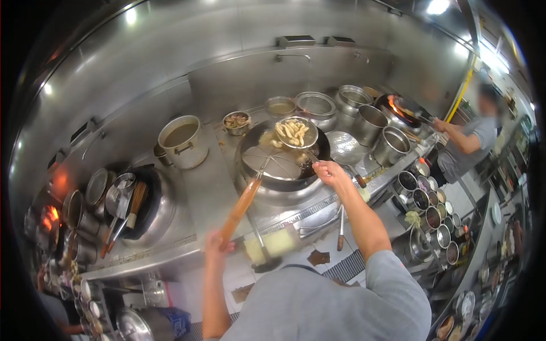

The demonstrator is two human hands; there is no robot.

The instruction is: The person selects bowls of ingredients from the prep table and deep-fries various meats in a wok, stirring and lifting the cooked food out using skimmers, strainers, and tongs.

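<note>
Fingers curled tight, the left hand grips the strainer over the near side of the wok, the right hand the skimmer above its far side; tilting could spill the pale strips (loosely heaped).

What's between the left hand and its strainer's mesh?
The head view shows a long wooden handle, running from the left hand to the mesh over the wok.

A tall pot holds liquid; flames burn far left.
</note>
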